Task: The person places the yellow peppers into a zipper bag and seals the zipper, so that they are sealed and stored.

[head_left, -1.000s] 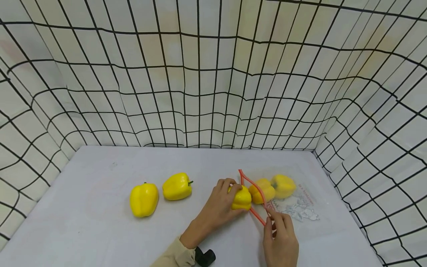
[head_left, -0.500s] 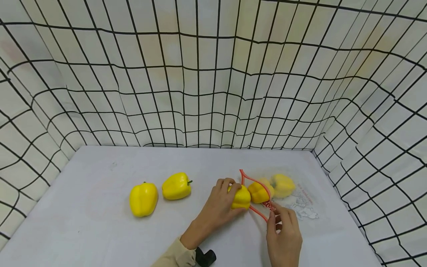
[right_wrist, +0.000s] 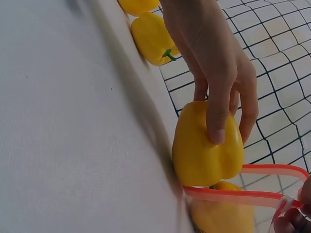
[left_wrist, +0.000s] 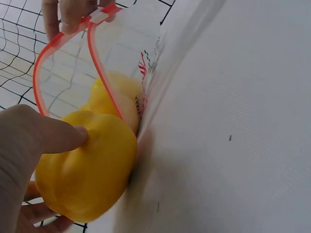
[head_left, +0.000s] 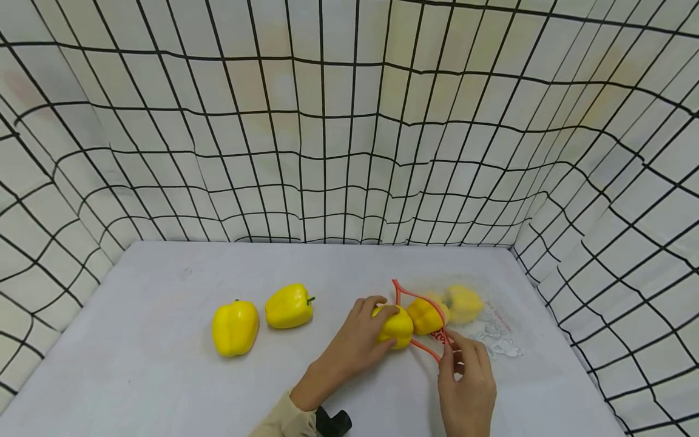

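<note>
A yellow bell pepper [head_left: 400, 328] is in my left hand [head_left: 355, 343], at the mouth of a clear plastic bag with a red rim [head_left: 425, 349]. My left thumb [left_wrist: 60, 135] presses on the pepper's side, with the other fingers on its far side. My right hand [head_left: 468, 381] pinches the red rim near a white slider [left_wrist: 98, 18] and holds the mouth apart. Inside the bag lie two more yellow peppers, a nearer one [head_left: 426, 317] just beyond the rim and a farther one [head_left: 464, 303] seen hazily through the plastic.
Two yellow peppers lie on the white table [head_left: 164, 388] to the left, one upright [head_left: 235, 328] and one on its side [head_left: 289, 306]. White walls with a black grid net [head_left: 338, 139] enclose the back and sides.
My right hand has shifted slightly right with the red rim, and the bag's mouth is wider. My left hand and its pepper have moved a little right and nearer to me.
</note>
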{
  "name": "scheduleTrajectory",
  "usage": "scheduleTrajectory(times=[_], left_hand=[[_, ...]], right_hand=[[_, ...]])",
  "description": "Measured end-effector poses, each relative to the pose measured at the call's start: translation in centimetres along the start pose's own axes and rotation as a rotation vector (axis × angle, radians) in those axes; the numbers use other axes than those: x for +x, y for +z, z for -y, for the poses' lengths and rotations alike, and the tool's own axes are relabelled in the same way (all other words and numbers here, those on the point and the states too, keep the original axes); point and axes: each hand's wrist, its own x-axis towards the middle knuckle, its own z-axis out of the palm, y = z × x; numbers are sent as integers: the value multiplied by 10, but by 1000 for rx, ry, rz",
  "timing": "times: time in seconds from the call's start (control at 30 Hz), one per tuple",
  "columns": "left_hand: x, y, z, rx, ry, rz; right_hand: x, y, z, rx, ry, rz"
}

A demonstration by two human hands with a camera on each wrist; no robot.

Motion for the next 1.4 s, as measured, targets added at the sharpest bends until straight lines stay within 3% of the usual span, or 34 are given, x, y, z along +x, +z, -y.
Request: scheduleTrajectory(times=[0.17,0.67,1.4], left_hand=[[-3,-5,-1,-103,-59,46],[0,5,2,-220,-32,-111],[12,24,-10,-283,-52,-209]], right_hand=[[0,0,0,-9,15,11],[-2,1,-1,6,-10,3],[-2,3,-3,15,-41,-38]])
